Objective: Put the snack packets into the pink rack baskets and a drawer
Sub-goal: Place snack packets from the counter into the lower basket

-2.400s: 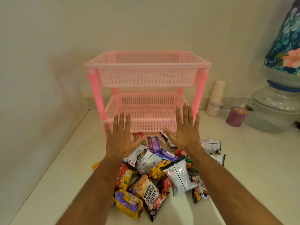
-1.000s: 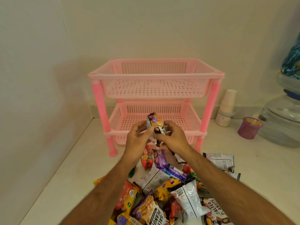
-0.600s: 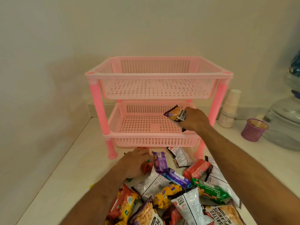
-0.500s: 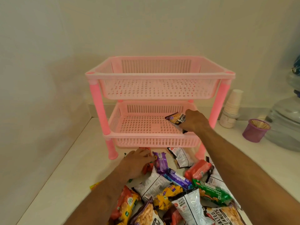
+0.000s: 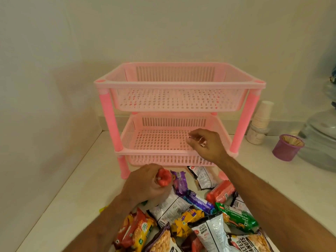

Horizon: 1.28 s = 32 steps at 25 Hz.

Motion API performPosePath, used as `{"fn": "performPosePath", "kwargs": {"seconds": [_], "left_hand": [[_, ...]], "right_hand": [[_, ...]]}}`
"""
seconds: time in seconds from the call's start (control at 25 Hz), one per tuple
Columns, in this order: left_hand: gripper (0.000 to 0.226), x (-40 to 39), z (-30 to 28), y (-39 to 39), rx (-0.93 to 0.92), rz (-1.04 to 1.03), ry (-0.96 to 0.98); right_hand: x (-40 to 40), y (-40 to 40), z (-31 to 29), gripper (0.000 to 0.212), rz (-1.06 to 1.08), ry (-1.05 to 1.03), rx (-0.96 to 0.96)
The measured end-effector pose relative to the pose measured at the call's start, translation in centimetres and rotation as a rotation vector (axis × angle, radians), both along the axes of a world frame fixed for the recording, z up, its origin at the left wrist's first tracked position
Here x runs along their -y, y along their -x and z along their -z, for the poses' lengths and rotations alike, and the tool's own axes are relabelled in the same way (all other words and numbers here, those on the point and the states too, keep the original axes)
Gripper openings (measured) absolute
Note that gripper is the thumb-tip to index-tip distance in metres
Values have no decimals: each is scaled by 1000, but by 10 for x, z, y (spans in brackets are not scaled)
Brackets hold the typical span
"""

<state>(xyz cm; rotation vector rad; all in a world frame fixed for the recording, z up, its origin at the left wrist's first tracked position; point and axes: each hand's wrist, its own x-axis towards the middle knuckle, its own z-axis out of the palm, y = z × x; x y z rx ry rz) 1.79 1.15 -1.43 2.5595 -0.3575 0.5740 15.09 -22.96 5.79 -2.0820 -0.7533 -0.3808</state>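
Progress looks slight, judging by how things lie. The pink rack [image 5: 179,113] stands at twelve o'clock on the white counter [image 5: 60,197], and its top basket [image 5: 179,88] shows only bare mesh. In the lower basket [image 5: 163,140] no packet can be made out; the right hand [image 5: 205,144] hangs over its three o'clock side, fingers loosely curled, and whether anything lies under it is hidden. I cannot tell if that hand is holding something. The left hand [image 5: 145,184], at six o'clock of the rack just in front of its near edge, is closed round a red packet [image 5: 164,177], lifted a little from the heap. Nearly all the snack packets [image 5: 190,219] lie piled on the counter from five to seven o'clock, salted peanuts [image 5: 205,231] among them. No drawer is in view, so that part seems untouched.
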Motion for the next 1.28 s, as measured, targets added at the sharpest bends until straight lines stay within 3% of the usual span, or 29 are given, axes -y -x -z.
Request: {"fn": "performPosePath", "kwargs": {"seconds": [0.12,0.24,0.36,0.48,0.56,0.68,0.8,0.92,0.96,1.12,1.28], "left_hand": [[50,15,-25,5,41,82,550],[44,29,-58,-7,-18,110,1017],[40,33,-75,-22,-65,167,1178],[39,26,-74,-27,-187,53,1036],[40,18,-59,-26,-414,-35,721],[63,15,-25,-16,-849,4,158],[82,24,2,-11,-956,24,-159],[108,32,13,-13,-1011,6,-216],[106,33,13,-14,-1024,4,-223],[65,37,10,-15,-982,23,-260],[48,36,9,-11,-853,19,-170]], "right_hand": [[-16,22,3,51,-242,-123,-89],[-31,31,4,56,-451,-223,-340],[-34,30,-2,51,-461,-358,-486],[-25,18,-12,53,-257,-324,-436],[-16,3,-14,54,11,-170,-353],[-5,-20,-13,50,298,214,-237],[-7,-29,-7,44,344,446,-258],[-15,-31,-4,51,324,472,-348],[-18,-31,-4,50,328,479,-372],[-29,-34,-7,50,415,625,-279],[-32,-37,-2,58,413,508,-260]]}}
